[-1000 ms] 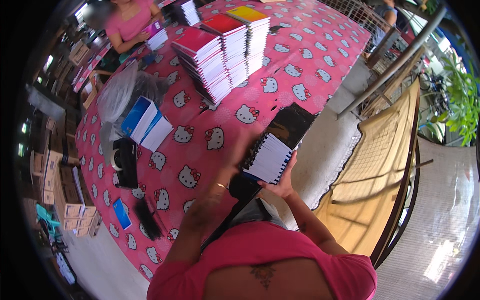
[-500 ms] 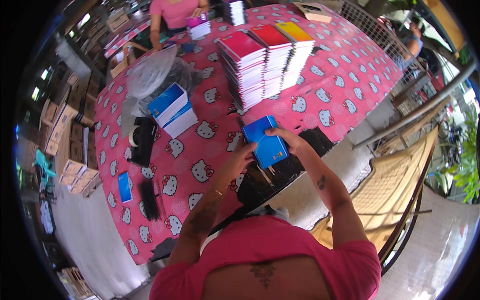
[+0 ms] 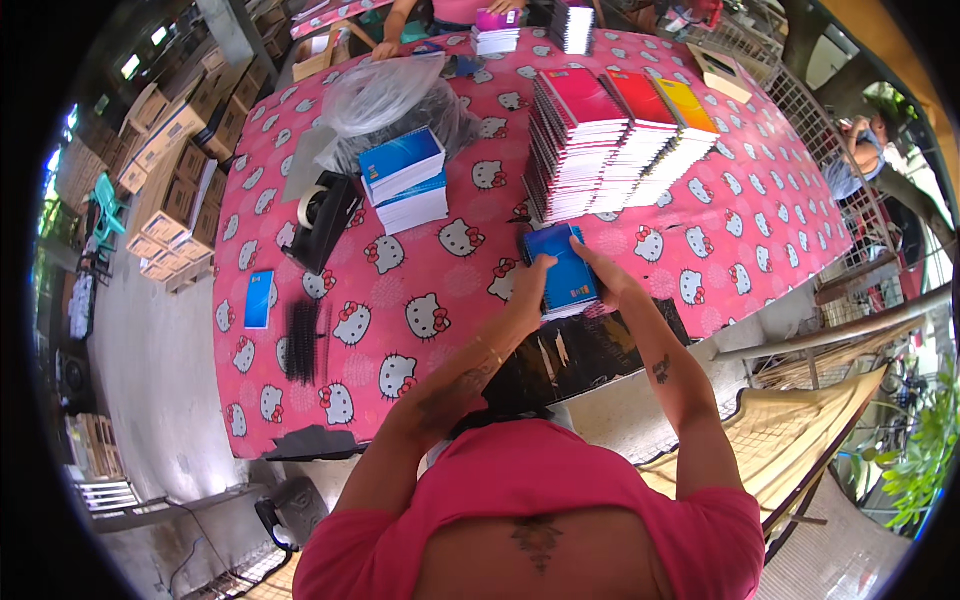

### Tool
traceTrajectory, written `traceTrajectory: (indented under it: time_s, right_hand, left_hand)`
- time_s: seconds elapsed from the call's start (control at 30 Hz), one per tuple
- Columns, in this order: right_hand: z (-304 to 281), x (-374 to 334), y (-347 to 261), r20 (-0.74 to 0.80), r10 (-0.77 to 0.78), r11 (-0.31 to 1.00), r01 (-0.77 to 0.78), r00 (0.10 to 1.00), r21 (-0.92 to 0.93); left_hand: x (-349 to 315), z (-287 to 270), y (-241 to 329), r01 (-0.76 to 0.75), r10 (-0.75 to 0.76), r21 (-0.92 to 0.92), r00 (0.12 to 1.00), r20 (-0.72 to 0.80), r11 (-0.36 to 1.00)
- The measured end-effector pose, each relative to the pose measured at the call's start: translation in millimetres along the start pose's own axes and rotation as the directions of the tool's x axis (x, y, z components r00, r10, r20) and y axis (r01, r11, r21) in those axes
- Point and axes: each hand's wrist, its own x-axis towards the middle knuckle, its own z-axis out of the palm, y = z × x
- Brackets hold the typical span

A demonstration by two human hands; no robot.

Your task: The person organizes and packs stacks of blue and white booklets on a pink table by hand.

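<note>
Both my hands hold a blue spiral notebook [image 3: 566, 268] that lies on the pink cat-print tablecloth [image 3: 700, 230], just in front of the tall stacks. My left hand [image 3: 528, 277] grips its left edge and my right hand [image 3: 606, 276] its right edge. Right behind it stand tall rows of spiral notebooks [image 3: 600, 135] with pink, red and yellow covers. A black mat [image 3: 590, 350] lies at the table's near edge under my forearms.
A stack of blue notebooks [image 3: 405, 178], a black tape dispenser [image 3: 322, 215], a clear plastic bag [image 3: 385, 95], black spiral bindings [image 3: 303, 340] and a single blue notebook [image 3: 258, 298] lie to the left. Another person [image 3: 450, 12] works at the far end. Cardboard boxes [image 3: 165, 160] stand beside the table.
A notebook held open-paged near the table's edge was turned blue cover up and carried forward; it now rests on the cloth in front of the stacks.
</note>
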Motion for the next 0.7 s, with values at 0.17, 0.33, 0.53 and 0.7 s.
traceTrajectory:
  time_s: [0.17,0.33,0.53,0.7]
  right_hand:
    - [-15.2,6.3,7.6,0.007,0.0,1.0,0.0,1.0,-0.026]
    - [-10.1,13.1,9.2,0.071,0.028,1.0,-0.029,0.997,0.012]
    - [-59.9,25.0,31.6,-0.126,-0.318,0.948,0.312,0.94,-0.066]
    - [58.9,-38.1,-0.2,-0.163,-0.829,0.534,0.669,0.535,-0.517]
  left_hand:
    - [-5.1,23.9,-3.8,-0.093,0.104,0.093,0.986,-0.131,0.991]
    - [-5.7,-6.0,-0.7,-0.19,0.189,0.223,0.982,0.025,0.956]
    - [-80.3,-94.6,78.9,-0.309,0.557,0.78,0.828,-0.061,0.545]
    - [-126.5,-357.9,197.9,-0.016,0.981,0.986,0.104,-0.163,0.165]
